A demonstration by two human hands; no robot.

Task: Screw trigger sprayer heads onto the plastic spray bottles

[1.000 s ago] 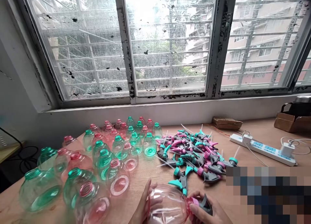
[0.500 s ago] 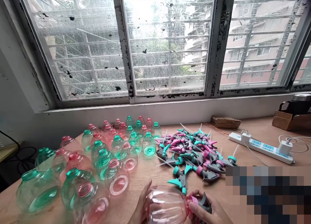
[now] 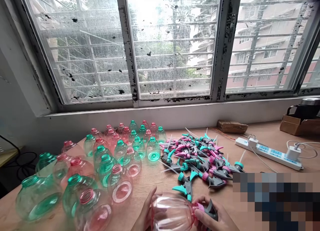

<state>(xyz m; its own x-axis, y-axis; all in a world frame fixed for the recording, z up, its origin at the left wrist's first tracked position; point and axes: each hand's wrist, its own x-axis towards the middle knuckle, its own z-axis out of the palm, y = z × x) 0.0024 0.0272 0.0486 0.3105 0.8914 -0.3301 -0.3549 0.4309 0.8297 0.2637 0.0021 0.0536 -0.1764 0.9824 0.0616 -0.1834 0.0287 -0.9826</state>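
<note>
A clear pink bottle (image 3: 172,212) lies on its side between my hands at the bottom of the view, its neck to the right. My left hand (image 3: 146,212) is wrapped round the bottle's base end. At the neck, my right hand (image 3: 212,214) grips a grey trigger sprayer (image 3: 211,209) by its pink collar (image 3: 199,207), which sits against the bottle's mouth. How far the collar is threaded on cannot be seen. Just beyond the bottle lies a grey and teal trigger sprayer (image 3: 185,187). Part of both hands is cut off by the lower edge.
Several open green bottles (image 3: 38,197) and pink bottles (image 3: 121,184) stand on the wooden table's left half. A heap of trigger sprayers (image 3: 197,151) lies in the middle. To the right are a white power strip (image 3: 271,153) with cords and a cardboard box (image 3: 295,124). The lower right corner is pixelated.
Both hands keep hold of the bottle and sprayer in nearly the same place. The bottle looks slightly turned about its length; the view has barely shifted.
</note>
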